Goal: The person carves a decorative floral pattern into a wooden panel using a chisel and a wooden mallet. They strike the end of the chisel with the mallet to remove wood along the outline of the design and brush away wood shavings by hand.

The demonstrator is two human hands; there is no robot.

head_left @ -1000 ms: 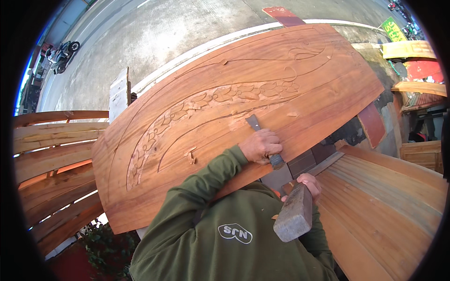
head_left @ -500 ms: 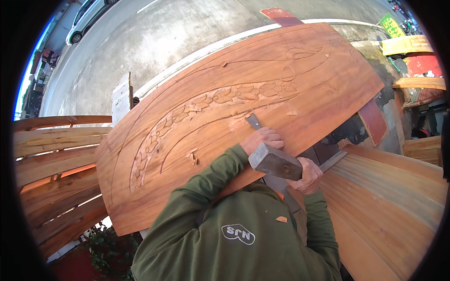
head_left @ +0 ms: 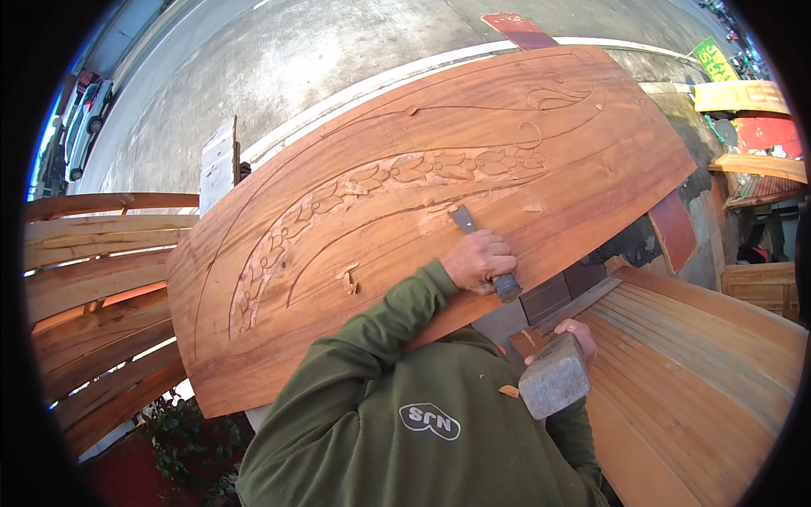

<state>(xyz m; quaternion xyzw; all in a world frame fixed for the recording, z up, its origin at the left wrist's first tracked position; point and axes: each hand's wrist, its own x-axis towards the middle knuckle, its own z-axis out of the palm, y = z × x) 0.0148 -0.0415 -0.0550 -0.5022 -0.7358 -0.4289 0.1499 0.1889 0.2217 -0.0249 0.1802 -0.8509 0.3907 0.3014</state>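
My left hand [head_left: 478, 259] is wrapped round a wide flat chisel [head_left: 462, 220], whose blade rests on a large reddish wooden panel [head_left: 355, 253]. The butt of the chisel handle sticks out below my fist. Along the panel runs a curved band of carved leaves [head_left: 411, 169], with thin outlines cut around it. The blade meets a pale, freshly chipped patch just under that band. Lower right, off the panel's near edge, my right hand [head_left: 581, 336] grips a heavy block-headed mallet [head_left: 554, 377]; its handle is mostly hidden. Wood shavings [head_left: 349, 280] lie on the panel.
Several curved wooden slats [head_left: 101, 270] stand on the left. Close by my right arm is a pale planked wooden piece [head_left: 693, 355]. Red-painted boards [head_left: 673, 232] stick out from beneath the panel. Beyond it lies a concrete road [head_left: 321, 76] with a parked car [head_left: 87, 127].
My right hand has swung the mallet down and right, away from the chisel, uncovering its handle end. My left hand keeps the chisel at nearly the same spot. The view has shifted slightly.
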